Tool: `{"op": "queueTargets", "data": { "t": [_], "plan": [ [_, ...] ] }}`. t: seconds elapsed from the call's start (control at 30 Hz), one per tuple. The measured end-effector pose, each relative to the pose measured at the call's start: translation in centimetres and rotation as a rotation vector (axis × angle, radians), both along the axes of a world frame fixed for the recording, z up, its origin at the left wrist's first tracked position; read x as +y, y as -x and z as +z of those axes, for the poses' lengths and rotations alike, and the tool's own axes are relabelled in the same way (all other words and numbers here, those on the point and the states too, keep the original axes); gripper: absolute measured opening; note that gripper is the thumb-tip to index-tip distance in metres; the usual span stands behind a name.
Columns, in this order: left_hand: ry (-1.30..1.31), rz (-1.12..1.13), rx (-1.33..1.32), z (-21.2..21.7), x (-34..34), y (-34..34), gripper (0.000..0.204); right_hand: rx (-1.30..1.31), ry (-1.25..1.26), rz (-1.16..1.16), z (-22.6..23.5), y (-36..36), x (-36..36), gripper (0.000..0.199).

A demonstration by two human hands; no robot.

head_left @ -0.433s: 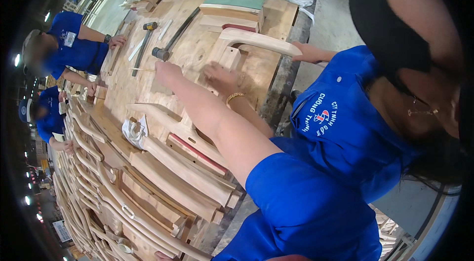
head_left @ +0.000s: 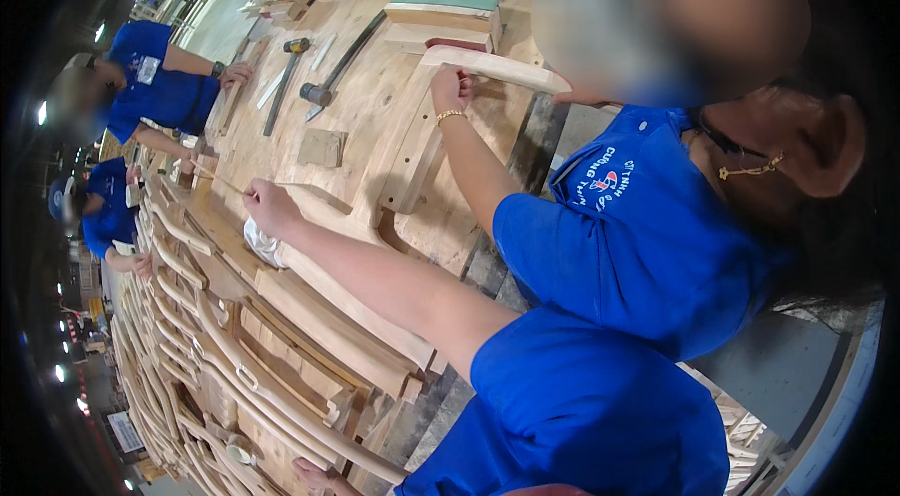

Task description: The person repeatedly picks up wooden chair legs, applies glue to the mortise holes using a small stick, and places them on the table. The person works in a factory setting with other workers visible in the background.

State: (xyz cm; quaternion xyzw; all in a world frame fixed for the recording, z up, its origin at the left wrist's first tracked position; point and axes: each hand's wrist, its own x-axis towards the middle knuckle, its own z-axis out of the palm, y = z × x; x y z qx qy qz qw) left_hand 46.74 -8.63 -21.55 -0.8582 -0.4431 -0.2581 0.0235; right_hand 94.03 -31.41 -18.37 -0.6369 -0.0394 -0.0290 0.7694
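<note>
From the lower edge my right arm reaches across the workbench. My right hand point(head_left: 269, 207) is closed in a pinch on a thin wooden stick point(head_left: 225, 183) that points away to the far left. Beneath and beside this hand are a crumpled white cloth point(head_left: 262, 245) and pale shaped wooden parts point(head_left: 352, 304). Only part of my left hand point(head_left: 321, 477) shows at the lower edge, near long curved wooden pieces point(head_left: 309, 435); its fingers are too little visible to read. Farther right lies a joined wooden frame point(head_left: 412, 163) with a curved top piece.
A co-worker's braceleted hand point(head_left: 452, 88) is at the frame's top. Two mallets point(head_left: 317, 94) point(head_left: 296, 46), a tan square block point(head_left: 322, 148) and a green-topped block stack point(head_left: 442, 16) lie on the bench. Two other people point(head_left: 159, 83) point(head_left: 105, 205) stand at far left.
My right hand has moved left and nearer with the stick, uncovering the tan block. The co-worker's braceleted hand has moved up to the frame's top, and their head has shifted.
</note>
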Motion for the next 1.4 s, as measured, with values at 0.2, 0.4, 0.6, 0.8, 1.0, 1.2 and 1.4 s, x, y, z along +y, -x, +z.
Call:
{"op": "queueTargets", "data": {
  "t": [0.2, 0.4, 0.6, 0.8, 1.0, 1.2, 1.4],
  "plan": [
    [-0.02, 0.074, -0.007, -0.5, -0.5, 2.0, 0.046, 0.083, -0.269, 0.394, 1.5, 9.7, -2.6, 0.019],
    [-0.008, 0.056, -0.007, 0.1, -0.6, 0.9, 0.043, 0.009, -0.232, 0.396, 1.1, 12.6, -6.0, 0.016],
    [0.015, 0.026, -0.022, 0.3, -0.7, 1.9, 0.043, -0.022, -0.324, 0.527, 2.7, 19.0, -5.4, 0.016],
    [0.0, 0.105, 0.093, 1.0, -1.0, 0.9, 0.04, 0.051, -0.35, 0.822, 1.2, 25.3, -7.9, 0.017],
    [0.001, 0.055, 0.019, 0.9, -1.1, 1.1, 0.036, 0.217, -0.267, 0.935, -2.8, 28.6, -12.0, 0.018],
    [-0.021, 0.043, -0.011, 0.5, -0.9, 0.9, 0.037, 0.229, -0.183, 0.985, -3.6, 29.0, -13.9, 0.018],
    [-0.058, 0.024, -0.055, 0.0, -0.7, 1.8, 0.036, 0.261, -0.211, 0.999, -3.4, 29.4, -13.7, 0.016]
  ]
}}
